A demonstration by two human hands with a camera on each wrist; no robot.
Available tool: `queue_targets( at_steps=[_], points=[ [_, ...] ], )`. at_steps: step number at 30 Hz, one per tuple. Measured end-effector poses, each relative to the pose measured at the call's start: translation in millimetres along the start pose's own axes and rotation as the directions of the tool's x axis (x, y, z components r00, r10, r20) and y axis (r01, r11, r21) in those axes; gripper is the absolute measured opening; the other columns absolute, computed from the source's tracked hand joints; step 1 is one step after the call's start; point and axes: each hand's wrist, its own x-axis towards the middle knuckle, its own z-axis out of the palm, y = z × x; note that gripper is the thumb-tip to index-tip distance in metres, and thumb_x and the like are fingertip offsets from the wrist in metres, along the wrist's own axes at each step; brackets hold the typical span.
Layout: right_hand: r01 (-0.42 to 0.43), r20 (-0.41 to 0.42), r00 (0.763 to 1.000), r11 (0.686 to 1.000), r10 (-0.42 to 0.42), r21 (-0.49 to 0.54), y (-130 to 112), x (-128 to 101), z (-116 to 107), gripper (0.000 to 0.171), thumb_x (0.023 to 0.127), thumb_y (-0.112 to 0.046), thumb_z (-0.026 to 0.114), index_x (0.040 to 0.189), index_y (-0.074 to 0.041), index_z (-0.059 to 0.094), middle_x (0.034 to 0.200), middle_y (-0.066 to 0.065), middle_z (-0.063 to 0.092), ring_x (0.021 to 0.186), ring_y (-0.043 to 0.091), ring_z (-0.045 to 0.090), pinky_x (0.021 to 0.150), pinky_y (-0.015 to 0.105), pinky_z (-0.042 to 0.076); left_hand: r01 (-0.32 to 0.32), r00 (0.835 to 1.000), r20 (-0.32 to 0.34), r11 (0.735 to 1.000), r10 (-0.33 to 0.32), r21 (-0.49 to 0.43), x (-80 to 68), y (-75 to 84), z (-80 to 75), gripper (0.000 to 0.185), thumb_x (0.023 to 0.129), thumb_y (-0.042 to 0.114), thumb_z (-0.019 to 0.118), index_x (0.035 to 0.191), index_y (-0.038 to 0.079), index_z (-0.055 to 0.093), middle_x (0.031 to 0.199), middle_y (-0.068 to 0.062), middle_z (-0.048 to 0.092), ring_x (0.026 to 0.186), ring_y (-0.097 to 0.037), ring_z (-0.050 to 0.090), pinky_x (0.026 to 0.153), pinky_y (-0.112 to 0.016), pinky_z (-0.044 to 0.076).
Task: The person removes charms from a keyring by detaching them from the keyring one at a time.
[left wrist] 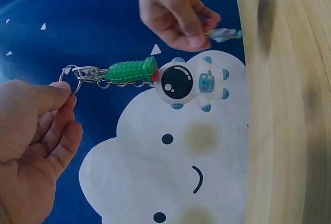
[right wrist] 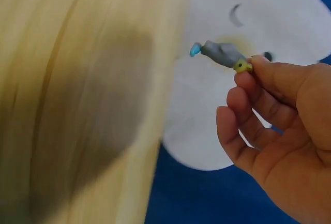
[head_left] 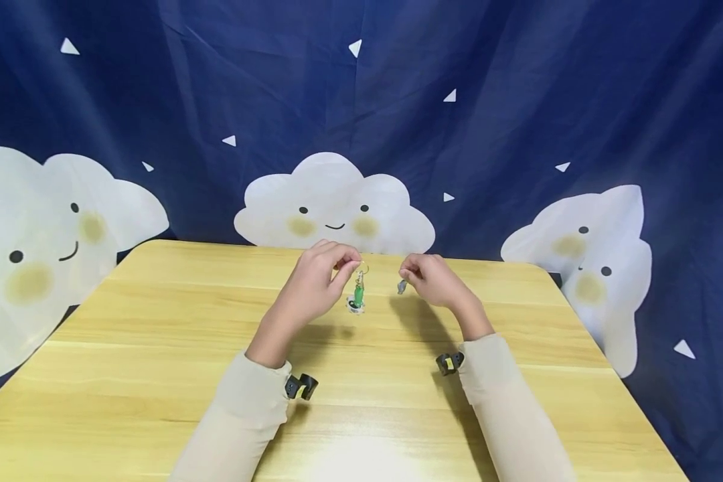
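Note:
My left hand [head_left: 331, 266] [left wrist: 57, 105] pinches the metal ring [left wrist: 70, 78] of a keychain above the wooden table [head_left: 156, 348]. From the ring hang a green ridged charm [head_left: 358, 294] [left wrist: 130, 71] and a white astronaut charm [head_left: 355, 306] [left wrist: 189, 83]. My right hand [head_left: 424, 274] [right wrist: 274, 115] [left wrist: 176, 12] pinches a small grey charm [head_left: 401, 288] [right wrist: 223, 55] [left wrist: 222, 34] with a blue tip and a yellow end. The two hands are a short way apart, both raised over the table's far middle.
A dark blue curtain with smiling white clouds [head_left: 334, 207] hangs right behind the table's far edge. Black wrist-camera mounts [head_left: 301, 386] sit on both sleeves.

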Motion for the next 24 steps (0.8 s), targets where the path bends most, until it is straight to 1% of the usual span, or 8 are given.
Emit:
queue_targets(
  at_steps=[4, 8, 12, 16, 20, 24],
  points=[
    [-0.036, 0.108, 0.993, 0.998, 0.040, -0.043, 17, 13, -1, 0.013, 0.102, -0.007, 0.062, 0.093, -0.003, 0.070, 0.078, 0.002, 0.063, 0.068, 0.015, 0.050, 0.072, 0.036, 0.047, 0.002, 1.000, -0.005, 1.000, -0.002, -0.001, -0.8, 0.6, -1.5, 0.008, 0.100, 0.008, 0.066, 0.101, 0.004, 0.073, 0.094, -0.006, 0.070, 0.086, -0.020, 0.057, 0.074, -0.032, 0.051],
    [-0.063, 0.163, 0.984, 0.995, 0.075, -0.079, 36, 24, 4, 0.014, 0.101, -0.007, 0.062, 0.091, -0.002, 0.072, 0.080, 0.002, 0.067, 0.071, 0.015, 0.053, 0.076, 0.036, 0.048, -0.003, 1.000, 0.001, 1.000, 0.003, -0.001, -1.2, 1.0, -1.4, 0.009, 0.100, 0.008, 0.066, 0.101, 0.004, 0.073, 0.095, -0.006, 0.071, 0.086, -0.020, 0.058, 0.074, -0.032, 0.052],
    [-0.126, 0.163, 0.977, 0.990, 0.135, -0.064, 51, 32, 11, 0.016, 0.101, -0.007, 0.060, 0.092, -0.002, 0.073, 0.084, 0.004, 0.070, 0.076, 0.018, 0.055, 0.077, 0.036, 0.048, -0.004, 1.000, 0.009, 1.000, 0.004, 0.000, -1.5, 1.5, -0.6, 0.009, 0.100, 0.008, 0.066, 0.101, 0.004, 0.073, 0.095, -0.005, 0.070, 0.086, -0.019, 0.057, 0.074, -0.031, 0.052],
    [-0.195, 0.159, 0.967, 0.980, 0.199, -0.042, 60, 35, 19, 0.018, 0.101, -0.009, 0.060, 0.093, -0.002, 0.074, 0.089, 0.005, 0.071, 0.084, 0.020, 0.058, 0.081, 0.037, 0.048, -0.004, 1.000, 0.022, 1.000, 0.004, 0.000, -2.0, 2.9, 0.5, 0.008, 0.100, 0.008, 0.066, 0.100, 0.004, 0.073, 0.094, -0.004, 0.071, 0.085, -0.019, 0.057, 0.073, -0.031, 0.051],
    [-0.232, 0.167, 0.958, 0.972, 0.233, -0.027, 65, 37, 26, 0.019, 0.102, -0.011, 0.061, 0.091, -0.004, 0.074, 0.090, 0.005, 0.072, 0.089, 0.021, 0.060, 0.085, 0.037, 0.049, 0.003, 0.999, 0.034, 1.000, -0.003, 0.002, -2.6, 3.4, 1.8, 0.009, 0.101, 0.009, 0.066, 0.100, 0.004, 0.073, 0.096, -0.004, 0.071, 0.087, -0.019, 0.057, 0.074, -0.031, 0.052],
    [-0.258, 0.158, 0.954, 0.966, 0.254, 0.009, 67, 40, 28, 0.019, 0.101, -0.012, 0.062, 0.090, -0.005, 0.076, 0.091, 0.005, 0.074, 0.087, 0.020, 0.059, 0.085, 0.036, 0.047, 0.004, 0.999, 0.034, 1.000, -0.004, 0.007, -2.5, 2.3, 2.2, 0.008, 0.101, 0.009, 0.066, 0.100, 0.005, 0.073, 0.095, -0.004, 0.071, 0.087, -0.019, 0.058, 0.075, -0.031, 0.052]
  ],
)
